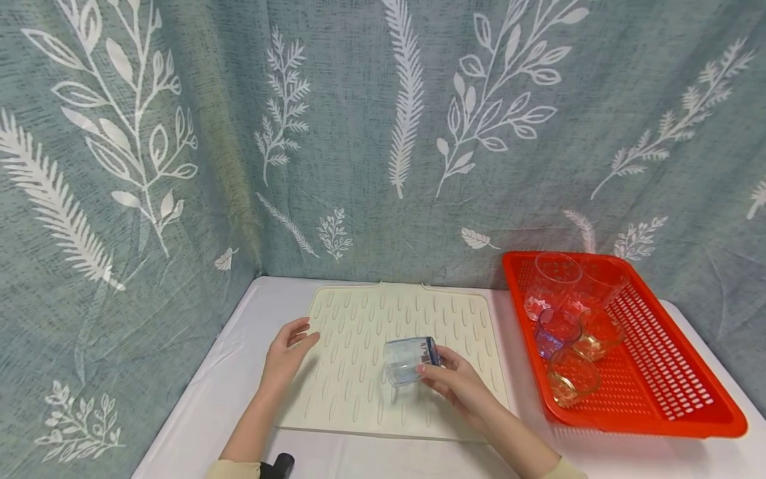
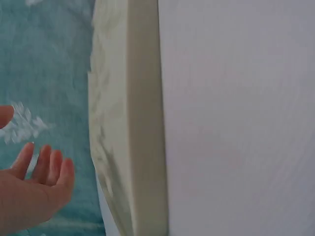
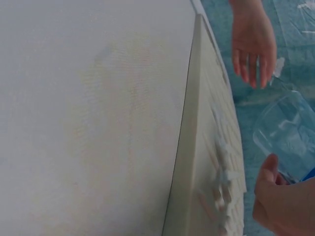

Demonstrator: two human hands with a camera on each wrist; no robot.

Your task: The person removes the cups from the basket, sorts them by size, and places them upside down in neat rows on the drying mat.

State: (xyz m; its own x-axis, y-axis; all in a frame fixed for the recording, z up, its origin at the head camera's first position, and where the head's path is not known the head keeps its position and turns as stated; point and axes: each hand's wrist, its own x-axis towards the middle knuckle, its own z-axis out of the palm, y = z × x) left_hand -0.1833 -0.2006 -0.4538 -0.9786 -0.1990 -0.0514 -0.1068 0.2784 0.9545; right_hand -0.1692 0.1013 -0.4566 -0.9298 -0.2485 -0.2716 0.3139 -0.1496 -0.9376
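Note:
My right hand (image 1: 451,382) grips a clear drinking glass (image 1: 403,359) by its dark blue end, tipped on its side above the cream drying mat (image 1: 353,406). In the right wrist view the same glass (image 3: 288,130) shows its clear end pointing away from the right hand (image 3: 283,196). Over the mat's left edge, my left hand (image 1: 287,356) hangs with relaxed fingers and touches nothing. The left wrist view shows this left hand (image 2: 42,189) with its fingers loosely bent and apart from any object.
A red plastic basket (image 1: 646,406) stands on the table at the right. Several glasses, among them a purple one (image 1: 556,332) and an amber one (image 1: 571,379), sit inside its left part. White cloth (image 1: 203,392) covers the table; a patterned green curtain (image 1: 359,133) hangs behind.

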